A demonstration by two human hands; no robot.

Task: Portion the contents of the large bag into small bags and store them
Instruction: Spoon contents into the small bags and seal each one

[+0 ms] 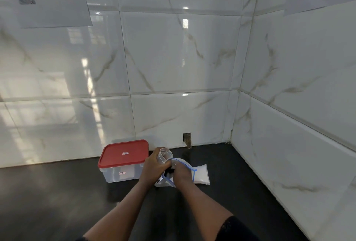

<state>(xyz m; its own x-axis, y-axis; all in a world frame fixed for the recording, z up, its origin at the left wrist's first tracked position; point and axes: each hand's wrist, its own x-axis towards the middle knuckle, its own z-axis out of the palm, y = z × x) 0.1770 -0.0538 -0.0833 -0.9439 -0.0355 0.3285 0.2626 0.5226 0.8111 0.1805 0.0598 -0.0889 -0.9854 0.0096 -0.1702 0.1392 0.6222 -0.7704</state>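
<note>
My left hand point(154, 165) grips a small clear bag point(165, 155) by its open mouth, holding it upright above the dark counter. My right hand point(182, 173) reaches into a large clear zip bag with a blue seal strip point(185, 165); its fingers are curled inside, and what they hold is hidden. A flat clear pouch of white powder point(201, 176) lies on the counter just right of my hands. A clear storage box with a red lid point(123, 155) stands to the left, lid on.
The black counter point(57, 198) runs into a corner of glossy white marble-look tiles, with walls behind and to the right point(289, 154). A small broken hole point(187, 139) sits at the base of the back wall.
</note>
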